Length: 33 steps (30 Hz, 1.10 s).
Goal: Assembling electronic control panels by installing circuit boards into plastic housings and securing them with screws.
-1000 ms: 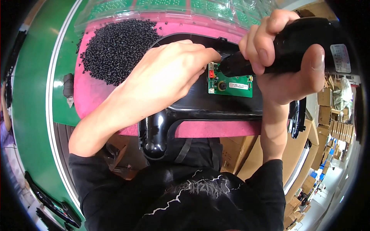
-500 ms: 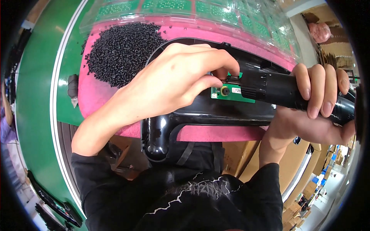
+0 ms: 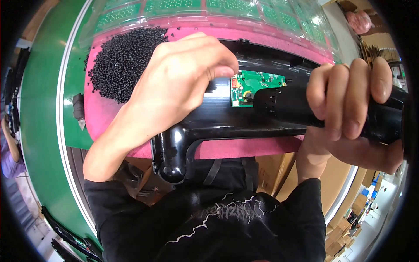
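My right hand is wrapped round a thick black cylindrical tool that looks like an electric screwdriver. Its front end points left and covers the lower right part of a green circuit board. The board lies inside a long, glossy black plastic housing. My left hand reaches across the housing, with thumb and forefinger pinched beside the board's upper left corner. Whatever lies between those fingertips, if anything, is hidden. The tool's tip is hidden as well.
A heap of small black screws lies on the pink mat, left of the housing. Clear plastic trays with green boards run along the far side. A dark wrapped object with a pointed end rests on the green surface.
My left hand has drawn left and up, from the tool's front end to the board's corner. The tool has tilted and shifted left. More of the board's left and upper part shows.
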Tool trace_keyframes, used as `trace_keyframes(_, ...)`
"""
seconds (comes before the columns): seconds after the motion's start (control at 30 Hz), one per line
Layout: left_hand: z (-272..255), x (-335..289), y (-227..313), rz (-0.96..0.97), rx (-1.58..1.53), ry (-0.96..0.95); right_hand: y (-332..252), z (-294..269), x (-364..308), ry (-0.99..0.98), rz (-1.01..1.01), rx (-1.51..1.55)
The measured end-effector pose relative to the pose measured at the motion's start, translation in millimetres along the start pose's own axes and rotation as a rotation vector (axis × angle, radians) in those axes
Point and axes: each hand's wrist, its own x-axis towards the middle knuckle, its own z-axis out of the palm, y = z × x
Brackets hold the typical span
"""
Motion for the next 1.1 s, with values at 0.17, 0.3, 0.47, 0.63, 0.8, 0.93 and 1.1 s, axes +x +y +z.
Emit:
trace_keyframes(0.17, 4.9, -3.9, 5.9, -0.185, -0.002, 0.008, 1.8, -5.0, 3.3, -0.105, 0.052, -0.022)
trace_keyframes(0.3, 1.8, -4.6, 7.7, -0.196, 0.029, -0.073, 4.9, -2.7, 1.8, -0.098, 0.052, -0.022)
trace_keyframes(0.47, 4.5, -6.8, 7.8, -0.165, 0.075, -0.091, 12.1, 1.0, 3.0, -0.103, 0.054, -0.015)
trace_keyframes(0.63, 8.4, -8.7, 5.0, -0.096, 0.061, -0.071, 19.5, 4.5, 2.3, -0.104, 0.062, -0.009)
trace_keyframes(0.8, 7.5, -13.4, 6.0, -0.073, 0.081, -0.052, 34.0, 11.6, 7.3, -0.162, 0.070, 0.017)
trace_keyframes(0.93, 8.5, -10.8, 6.5, -0.068, 0.042, -0.095, 28.3, 14.6, 7.3, -0.125, 0.098, -0.037)
trace_keyframes(1.1, 9.8, -12.7, 4.6, -0.048, 0.066, -0.123, 23.3, 7.9, 10.5, -0.193, 0.160, -0.040)
